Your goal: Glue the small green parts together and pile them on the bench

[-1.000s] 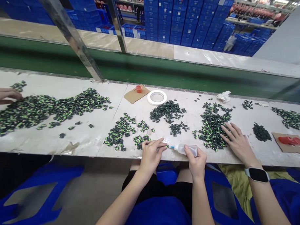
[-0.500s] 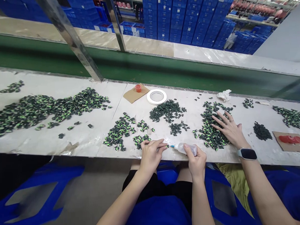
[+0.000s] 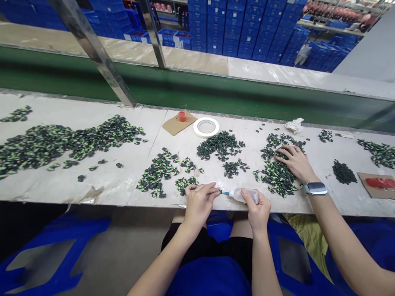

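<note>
- One pale tabletop (image 3: 121,181) runs under both grips.
- One long dark-and-green heap (image 3: 55,146), its pieces too many to count, lies well to the left of the left grip.
- Three smaller piles are nearer: a green-flecked pile (image 3: 157,173) left of the left grip, an all-dark pile (image 3: 218,145) beyond both grips, and a mixed pile (image 3: 279,179) to the right of the right grip.
- One co-worker's hand (image 3: 293,162) lies on the mixed pile; since half a second ago its fingers have drawn closer together. Another hand, then at the left edge, has gone from view.
- Two grips, hardly moved: the left grip (image 3: 199,199), fingertips pinched; the right grip (image 3: 258,208), closed round a bottle, thumb on top, wrist below.
- One bottle (image 3: 238,195) points its blue nozzle leftward from the right grip.
- One tape roll (image 3: 198,130) lies beyond the all-dark pile.
- One red cup (image 3: 182,116) stands farther out, beyond the left grip.
- One small piece (image 3: 220,191) is at the left grip's fingertips, by the nozzle; whether they touch, I cannot tell.
</note>
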Demonstrator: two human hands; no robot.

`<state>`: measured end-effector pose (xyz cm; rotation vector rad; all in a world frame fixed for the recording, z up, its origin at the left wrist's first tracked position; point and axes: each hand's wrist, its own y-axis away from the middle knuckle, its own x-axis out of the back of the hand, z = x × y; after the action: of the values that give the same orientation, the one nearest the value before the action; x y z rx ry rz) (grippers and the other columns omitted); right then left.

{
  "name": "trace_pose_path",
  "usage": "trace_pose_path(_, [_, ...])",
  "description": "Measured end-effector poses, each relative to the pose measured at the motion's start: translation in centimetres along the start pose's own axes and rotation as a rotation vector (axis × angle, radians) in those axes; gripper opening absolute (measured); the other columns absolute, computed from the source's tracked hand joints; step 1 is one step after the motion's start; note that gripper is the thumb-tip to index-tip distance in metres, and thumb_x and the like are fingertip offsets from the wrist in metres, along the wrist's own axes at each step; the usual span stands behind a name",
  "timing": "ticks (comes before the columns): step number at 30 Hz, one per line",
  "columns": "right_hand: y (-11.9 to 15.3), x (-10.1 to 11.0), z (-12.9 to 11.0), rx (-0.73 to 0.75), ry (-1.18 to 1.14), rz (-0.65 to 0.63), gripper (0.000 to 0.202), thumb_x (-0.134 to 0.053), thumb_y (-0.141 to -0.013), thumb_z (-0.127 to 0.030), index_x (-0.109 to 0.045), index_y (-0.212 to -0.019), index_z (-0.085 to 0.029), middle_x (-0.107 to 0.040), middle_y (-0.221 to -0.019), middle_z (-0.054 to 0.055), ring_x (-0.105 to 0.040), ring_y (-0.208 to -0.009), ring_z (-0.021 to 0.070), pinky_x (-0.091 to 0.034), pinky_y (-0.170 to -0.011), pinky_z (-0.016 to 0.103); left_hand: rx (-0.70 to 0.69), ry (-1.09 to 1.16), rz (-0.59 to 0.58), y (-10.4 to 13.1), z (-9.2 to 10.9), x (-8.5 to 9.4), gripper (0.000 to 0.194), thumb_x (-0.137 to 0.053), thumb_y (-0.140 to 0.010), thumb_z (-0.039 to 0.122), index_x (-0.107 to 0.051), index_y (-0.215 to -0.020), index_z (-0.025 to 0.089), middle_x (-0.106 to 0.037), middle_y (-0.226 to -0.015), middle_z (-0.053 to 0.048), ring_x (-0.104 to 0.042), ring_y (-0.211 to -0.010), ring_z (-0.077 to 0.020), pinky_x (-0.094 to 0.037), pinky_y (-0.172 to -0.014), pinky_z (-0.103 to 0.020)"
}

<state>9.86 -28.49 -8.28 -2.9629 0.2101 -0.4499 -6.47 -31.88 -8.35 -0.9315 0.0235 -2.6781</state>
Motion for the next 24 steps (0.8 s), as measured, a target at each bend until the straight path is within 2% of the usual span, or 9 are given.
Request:
trace_pose_path(3, [-0.2,0.1,0.0,-0.023,-0.026,0.024,0.042,-0.067,-0.074,-0.045,-0.047,-0.049,-0.018,-0.039,-0.047,-0.006,-0.036,-0.046,0.0088,-0.032,-0.045,0.023,0.002,-0.009,0.007,0.0,0.0,-0.1,0.015,-0.064,-0.082,0.017,-0.066,-0.095,0.024,-0.078,-0.087,0.000,-0.069,-0.092,-0.0213,-0.032,-0.093,-0.044])
trace_pose_path(5, [-0.3,0.2,0.0,-0.038,-0.072,0.068,0.039,-0.067,-0.074,-0.046,-0.052,-0.053,-0.017,-0.045,-0.049,-0.004,-0.041,-0.048,0.0101,-0.036,-0.046,0.024,0.009,-0.009,-0.008,0.0,0.0,0.0,0.017,-0.065,-0.082,0.017,-0.066,-0.097,0.024,-0.078,-0.088,0.000,-0.069,-0.094,-0.0214,-0.032,-0.093,-0.044])
trace_pose_path(9, [-0.5,0.5,0.4,-0.042,-0.198,0.143,0.030,-0.067,-0.074,-0.044,-0.063,-0.078,-0.015,-0.064,-0.072,0.004,-0.058,-0.064,0.0173,-0.049,-0.059,0.030,0.013,-0.022,-0.102,-0.4,0.4,0.8,0.025,-0.064,-0.081,0.016,-0.065,-0.103,0.026,-0.077,-0.093,0.000,-0.067,-0.097,-0.0218,-0.031,-0.095,-0.044])
trace_pose_path(12, [-0.8,0.3,0.6,-0.055,-0.230,0.155,0.036,-0.076,-0.066,-0.040,-0.059,-0.088,-0.017,-0.068,-0.085,0.007,-0.065,-0.079,0.0216,-0.053,-0.073,0.036,-0.021,-0.057,-0.189,-1.3,0.9,1.6,0.023,-0.064,-0.082,0.019,-0.065,-0.103,0.026,-0.077,-0.093,0.000,-0.066,-0.096,-0.0219,-0.030,-0.096,-0.045])
trace_pose_path(14, [-1.0,-0.2,0.6,-0.071,-0.243,0.164,0.044,-0.080,-0.060,-0.037,-0.054,-0.090,-0.019,-0.068,-0.088,0.008,-0.067,-0.085,0.0229,-0.053,-0.081,0.040,-0.068,-0.104,-0.179,-2.2,1.4,1.8,0.015,-0.063,-0.084,0.024,-0.068,-0.098,0.026,-0.076,-0.093,-0.002,-0.065,-0.095,-0.0232,-0.030,-0.095,-0.046])
trace_pose_path(19, [-1.7,-1.5,0.9,-0.023,-0.180,0.170,0.053,-0.080,-0.059,-0.038,-0.049,-0.098,-0.021,-0.065,-0.098,0.009,-0.065,-0.095,0.0229,-0.053,-0.088,0.042,-0.106,-0.270,-0.035,-4.6,2.6,0.4,0.011,-0.061,-0.085,0.028,-0.071,-0.085,0.022,-0.074,-0.092,-0.008,-0.059,-0.096,-0.0286,-0.035,-0.088,-0.047])
trace_pose_path(24, [-1.3,-1.4,1.2,0.112,-0.081,0.185,0.061,-0.080,-0.063,-0.038,-0.047,-0.111,-0.021,-0.061,-0.103,0.010,-0.062,-0.098,0.0224,-0.053,-0.087,0.042,-0.098,-0.295,-0.052,-5.8,2.8,-1.4,0.004,-0.066,-0.081,0.021,-0.070,-0.082,0.021,-0.070,-0.094,-0.009,-0.054,-0.100,-0.0314,-0.039,-0.082,-0.045])
